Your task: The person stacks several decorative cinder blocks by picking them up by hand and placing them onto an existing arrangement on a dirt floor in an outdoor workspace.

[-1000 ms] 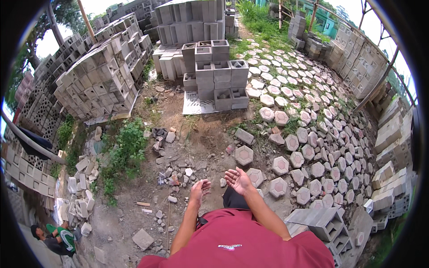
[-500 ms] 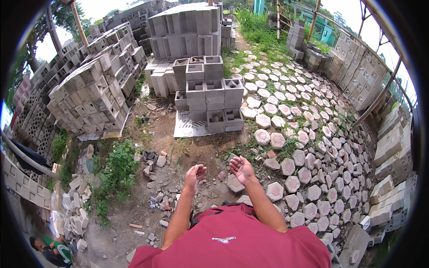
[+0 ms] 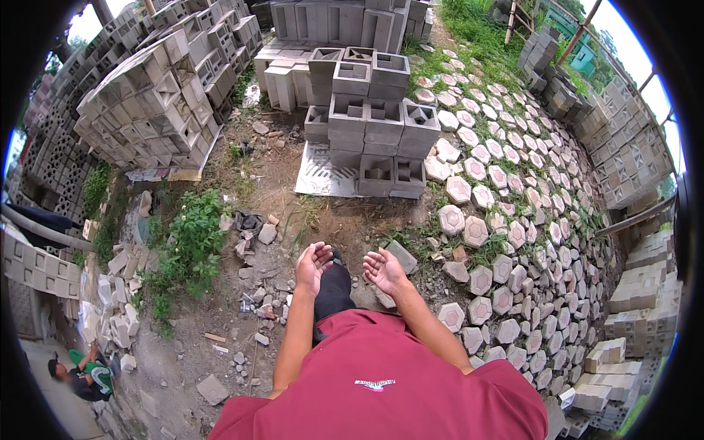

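The left hand (image 3: 313, 266) and the right hand (image 3: 383, 270) are held apart in front of the body, each bare and with nothing in its grasp. Both palms turn inward and upward, the fingers loosely curled, with a gap between the two. Just beyond the left hand, on its right side, a dark shoe (image 3: 336, 256) shows at the end of a black trouser leg (image 3: 334, 287). A grey concrete slab (image 3: 401, 257) lies on the ground close beside the right hand in the view, partly hidden by it.

Farther ahead, near the centre, stands a stepped stack of hollow concrete blocks (image 3: 383, 121), their openings facing up; a pale printed sheet (image 3: 314, 177) sticks out on its left at the base. To the right, hexagonal pavers (image 3: 480, 281) with pinkish centres spread over the ground, grass growing between the far ones and many of the near ones crowded together. A leafy green plant (image 3: 192, 238) grows on the left, with a heap of broken concrete (image 3: 117, 293) beyond its left side. At the far left rises a large stack of pale patterned blocks (image 3: 147, 110). A person in a cap (image 3: 84, 375) is at the near left edge.
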Demonstrator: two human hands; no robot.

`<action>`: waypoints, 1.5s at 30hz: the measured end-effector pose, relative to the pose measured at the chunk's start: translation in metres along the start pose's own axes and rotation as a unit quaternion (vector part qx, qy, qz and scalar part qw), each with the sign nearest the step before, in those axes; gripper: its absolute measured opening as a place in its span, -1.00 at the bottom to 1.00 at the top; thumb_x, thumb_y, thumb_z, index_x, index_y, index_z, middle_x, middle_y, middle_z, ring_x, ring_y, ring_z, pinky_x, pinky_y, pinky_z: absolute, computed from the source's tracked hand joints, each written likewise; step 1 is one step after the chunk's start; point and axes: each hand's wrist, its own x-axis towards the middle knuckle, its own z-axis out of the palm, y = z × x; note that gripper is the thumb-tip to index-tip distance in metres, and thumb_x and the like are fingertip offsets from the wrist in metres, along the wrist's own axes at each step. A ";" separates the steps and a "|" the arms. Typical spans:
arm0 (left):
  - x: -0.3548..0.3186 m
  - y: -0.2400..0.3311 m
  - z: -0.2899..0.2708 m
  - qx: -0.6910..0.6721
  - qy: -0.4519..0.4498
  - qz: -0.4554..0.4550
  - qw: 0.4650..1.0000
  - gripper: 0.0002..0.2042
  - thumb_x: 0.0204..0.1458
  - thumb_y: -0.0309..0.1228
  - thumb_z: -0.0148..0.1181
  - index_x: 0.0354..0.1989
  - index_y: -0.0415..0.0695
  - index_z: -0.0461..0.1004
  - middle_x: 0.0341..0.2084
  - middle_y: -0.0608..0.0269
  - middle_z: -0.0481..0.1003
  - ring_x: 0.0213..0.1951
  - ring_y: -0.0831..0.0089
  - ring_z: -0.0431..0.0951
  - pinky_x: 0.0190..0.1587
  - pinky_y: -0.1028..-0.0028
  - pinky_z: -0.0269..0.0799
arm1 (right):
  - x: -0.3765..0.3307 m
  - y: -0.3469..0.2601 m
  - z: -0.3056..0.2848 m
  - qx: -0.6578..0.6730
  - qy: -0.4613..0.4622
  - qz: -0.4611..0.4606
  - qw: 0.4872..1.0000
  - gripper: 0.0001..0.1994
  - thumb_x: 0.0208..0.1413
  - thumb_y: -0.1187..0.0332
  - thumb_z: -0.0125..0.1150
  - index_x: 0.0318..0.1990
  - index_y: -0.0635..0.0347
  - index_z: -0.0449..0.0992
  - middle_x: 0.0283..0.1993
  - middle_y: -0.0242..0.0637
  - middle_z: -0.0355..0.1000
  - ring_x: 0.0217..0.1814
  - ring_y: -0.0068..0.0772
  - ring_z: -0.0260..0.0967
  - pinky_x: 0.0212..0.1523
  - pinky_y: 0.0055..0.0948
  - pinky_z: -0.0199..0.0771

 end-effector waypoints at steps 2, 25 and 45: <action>0.038 0.018 0.012 0.003 -0.008 -0.007 1.000 -0.69 0.17 -0.19 -0.09 -0.09 -0.15 0.40 -0.22 0.21 0.50 -0.16 0.37 0.49 -0.11 0.31 0.39 | 0.025 -0.027 0.008 0.019 0.018 -0.035 0.999 -0.67 0.17 0.09 -0.04 -0.16 0.18 0.40 -0.22 -0.27 0.44 -0.23 -0.36 0.38 -0.23 -0.37 0.43; 0.371 0.175 0.230 0.125 -0.060 -0.113 0.984 -0.67 0.14 -0.21 -0.10 -0.07 -0.18 0.40 -0.17 0.17 0.51 -0.12 0.36 0.49 -0.12 0.33 0.38 | 0.169 -0.381 0.159 0.212 0.044 -0.199 0.956 -0.73 0.15 0.15 0.00 -0.20 0.17 0.44 -0.29 -0.29 0.46 -0.27 -0.38 0.40 -0.24 -0.38 0.43; 0.486 0.249 0.326 0.217 -0.015 -0.127 0.968 -0.63 0.15 -0.20 -0.14 -0.07 -0.24 0.37 -0.19 0.13 0.51 -0.14 0.35 0.50 -0.11 0.32 0.39 | 0.219 -0.469 0.152 0.193 0.154 -0.122 0.961 -0.72 0.15 0.13 0.01 -0.23 0.16 0.43 -0.31 -0.28 0.45 -0.32 -0.37 0.39 -0.26 -0.37 0.41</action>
